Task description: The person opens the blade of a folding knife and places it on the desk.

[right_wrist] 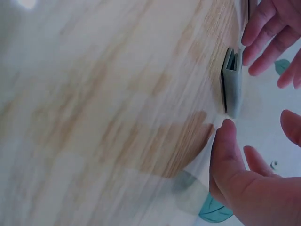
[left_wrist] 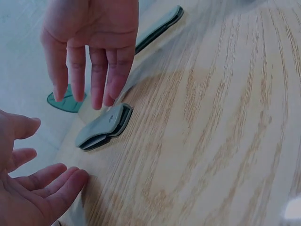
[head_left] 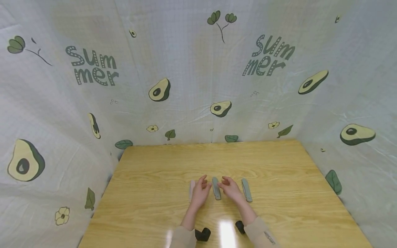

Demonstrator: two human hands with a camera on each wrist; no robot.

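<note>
A grey-green folding knife (head_left: 216, 188), folded, lies on the wooden table between the two hands. On its left is my left hand (head_left: 201, 193), its fingers spread and loosely bent with nothing held. My right hand (head_left: 231, 189) hovers on the other side, fingers relaxed, fingertips close to the knife. The left wrist view shows the handle's slot on this middle knife (left_wrist: 104, 127) with both hands around it, apart from it. A second grey-green folding knife (head_left: 246, 189) lies right of my right hand. Partly hidden behind my left hand is a pale pink piece (head_left: 192, 189) of similar length.
The wooden table (head_left: 149, 179) reaches back to a hanging cloth (head_left: 186, 62) printed with avocados and leaves, which also lines both sides. Black devices (head_left: 203, 234) sit at the wrists near the sleeves. Light glares off the table's front.
</note>
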